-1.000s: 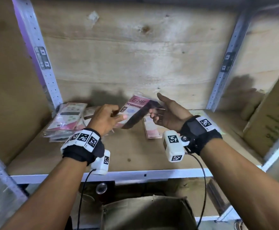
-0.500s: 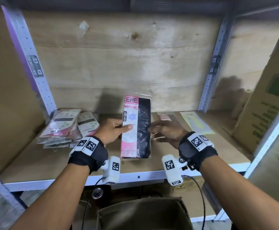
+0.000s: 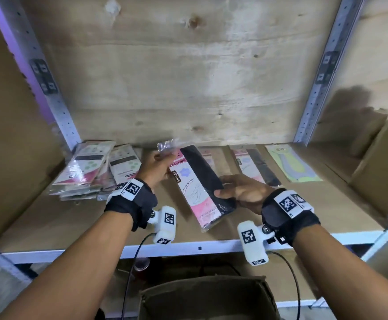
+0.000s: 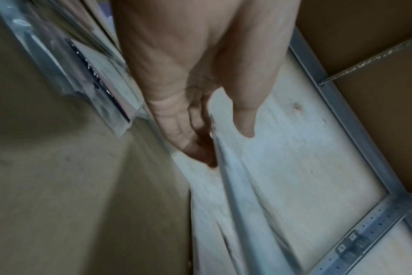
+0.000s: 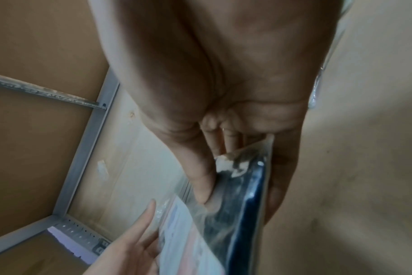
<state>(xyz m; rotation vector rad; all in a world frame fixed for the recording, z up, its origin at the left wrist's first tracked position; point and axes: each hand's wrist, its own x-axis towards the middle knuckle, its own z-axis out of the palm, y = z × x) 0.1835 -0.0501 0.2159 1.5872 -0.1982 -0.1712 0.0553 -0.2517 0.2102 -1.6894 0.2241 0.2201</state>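
The fingers [image 3: 222,193] of my right hand [image 3: 246,195] pinch the stocking packet [image 3: 197,181] by its lower edge. My left hand [image 3: 156,168] pinches its clear top flap, holding it tilted over the shelf [image 3: 326,204]. A stack of packets [image 3: 84,167] lies at 9 o'clock, flat packets [image 3: 255,167] at 2, a cardboard box [image 3: 382,176] at 3.

On the shelf [image 3: 73,222], a stack of packets [image 3: 84,169] lies at the far left. The held packet [image 3: 200,185] hangs over the middle, with the left grip [image 3: 156,167] at its far end and the right grip [image 3: 243,192] at its near right. Behind the right grip lies a pair of packets [image 3: 255,167], with a flat packet [image 3: 292,165] to their right and a cardboard box [image 3: 384,176] at the far right. An open box [image 3: 207,299] stands below the shelf.
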